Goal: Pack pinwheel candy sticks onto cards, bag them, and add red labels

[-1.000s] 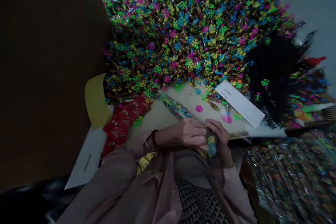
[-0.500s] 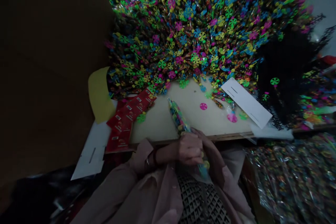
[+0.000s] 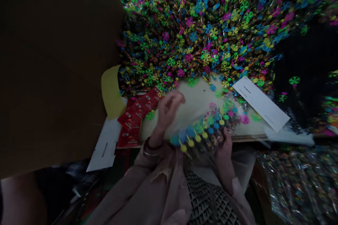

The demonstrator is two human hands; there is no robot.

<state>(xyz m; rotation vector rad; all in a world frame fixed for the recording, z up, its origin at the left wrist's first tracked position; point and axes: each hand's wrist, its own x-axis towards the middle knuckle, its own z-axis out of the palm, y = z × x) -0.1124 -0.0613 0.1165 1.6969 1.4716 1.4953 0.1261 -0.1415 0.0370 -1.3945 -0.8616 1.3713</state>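
A clear plastic pack (image 3: 208,135) lies tilted over the table's front edge. It holds a row of slim tubes with small multicoloured pieces and bright pinwheel tops. My right hand (image 3: 225,145) grips its lower right side, thumb on top and the other fingers hidden beneath. My left hand (image 3: 169,109) is raised to the left of the pack, apart from it. Its loosely bent fingers are a little blurred, with nothing visible in them. Red printed packets (image 3: 136,112) fan out just left of that hand.
A large heap of pinwheel-topped tubes (image 3: 195,31) covers the table's back. A white slotted card (image 3: 261,103) lies at right, beside a dark pile (image 3: 301,88). Filled plastic bags (image 3: 303,179) sit lower right. A big brown box (image 3: 58,59) blocks the left side.
The pack was seen narrow, with my hands together on it; now it is turned broadside. My left hand has let go and moved up and left. My right hand has shifted right.
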